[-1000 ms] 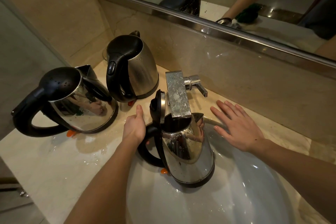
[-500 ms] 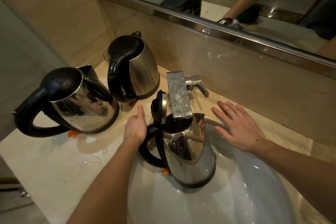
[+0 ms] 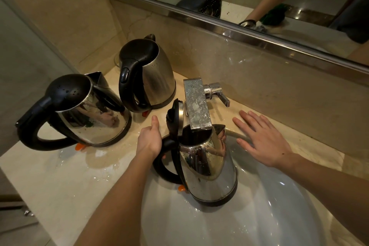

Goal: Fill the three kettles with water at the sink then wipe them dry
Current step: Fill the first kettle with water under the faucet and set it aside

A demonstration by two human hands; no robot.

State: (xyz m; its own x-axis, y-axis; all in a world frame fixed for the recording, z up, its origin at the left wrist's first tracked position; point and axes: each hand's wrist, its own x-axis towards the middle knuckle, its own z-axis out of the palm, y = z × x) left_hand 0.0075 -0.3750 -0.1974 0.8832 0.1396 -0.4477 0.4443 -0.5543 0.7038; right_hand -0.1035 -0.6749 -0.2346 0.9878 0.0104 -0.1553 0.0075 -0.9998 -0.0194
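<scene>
The open kettle [image 3: 207,168] is held under the tap [image 3: 197,104], its handle clamped by the left hand [image 3: 149,140]; fingers of the right hand [image 3: 263,142] lie spread beside it. Left of the clamped fingers, the near kettle [image 3: 89,118] and far kettle [image 3: 157,82], both wet, seem filled; wiping is undone.

Pretty dim overall, with a warm amber cast over everything, and the light source itself isn't in shot. The brightest patch is the white sink basin [image 3: 279,215] at lower right, which looks a bit washed out and soft. The front kettle [image 3: 209,168] and left kettle [image 3: 93,124] give mirror-like reflections rather than hard glare. Small highlights speckle the wet faucet [image 3: 196,104] and run along the mirror frame [image 3: 249,36]. Soft shadows pool on the counter [image 3: 60,175] under the left kettle. The wide-angle bend is obvious: that frame bows across the top. The lower left corner sinks into murk. The centre is sharp, with no real motion blur.
</scene>
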